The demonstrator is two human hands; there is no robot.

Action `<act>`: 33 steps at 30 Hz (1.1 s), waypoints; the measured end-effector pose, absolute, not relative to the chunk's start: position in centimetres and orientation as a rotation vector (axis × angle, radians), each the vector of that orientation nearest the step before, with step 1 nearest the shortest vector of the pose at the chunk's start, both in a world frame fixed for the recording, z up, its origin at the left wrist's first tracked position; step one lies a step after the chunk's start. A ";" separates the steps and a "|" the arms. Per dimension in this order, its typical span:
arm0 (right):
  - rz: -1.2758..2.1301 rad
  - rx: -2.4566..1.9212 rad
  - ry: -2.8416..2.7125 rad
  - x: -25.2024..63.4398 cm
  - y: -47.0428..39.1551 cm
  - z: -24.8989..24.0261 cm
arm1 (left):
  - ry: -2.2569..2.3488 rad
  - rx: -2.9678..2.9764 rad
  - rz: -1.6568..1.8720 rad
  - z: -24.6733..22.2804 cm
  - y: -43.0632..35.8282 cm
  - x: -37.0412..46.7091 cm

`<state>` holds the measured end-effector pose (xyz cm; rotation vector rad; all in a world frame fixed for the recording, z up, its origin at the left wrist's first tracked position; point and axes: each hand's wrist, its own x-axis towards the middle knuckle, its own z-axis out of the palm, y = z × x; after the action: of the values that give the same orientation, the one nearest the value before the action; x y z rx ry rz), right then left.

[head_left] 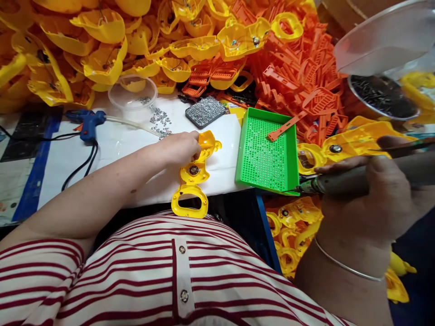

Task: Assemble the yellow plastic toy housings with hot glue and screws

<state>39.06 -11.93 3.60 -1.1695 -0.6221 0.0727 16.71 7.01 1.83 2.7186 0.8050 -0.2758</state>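
My left hand [183, 147] is closed on the upper part of a yellow plastic shell [193, 176]. This shell has a round metal part in its middle and an oval ring at its lower end, which overhangs the table edge by my striped shirt. At the right, my right hand [370, 199] wraps around a dark grey electric screwdriver [346, 181]. Its tip points left, near the corner of a green perforated tray [268, 154]. Another yellow shell [360, 138] lies just beyond the screwdriver, with fingers [394, 144] at it that look like another person's.
Loose screws [159, 118] lie near a black dish of screws [205, 112] and a clear bowl [132, 93]. A blue glue gun [89, 122] trails cables. Yellow shells [102, 27] and orange strips [299, 68] are heaped behind. An orange strip [287, 126] crosses the tray.
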 end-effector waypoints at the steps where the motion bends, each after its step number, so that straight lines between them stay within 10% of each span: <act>1: 0.091 -1.140 -0.655 39.2 -11.7 3.5 | 0.800 2.728 -0.309 2.0 6.9 16.8; 33: 0.036 -0.938 -0.945 35.2 -5.7 1.7 | 1.335 2.128 0.781 -3.6 5.1 18.9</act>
<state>35.18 -5.68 1.70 -0.9382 -0.9449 0.0358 18.94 5.12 -3.61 2.1282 1.3354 0.7810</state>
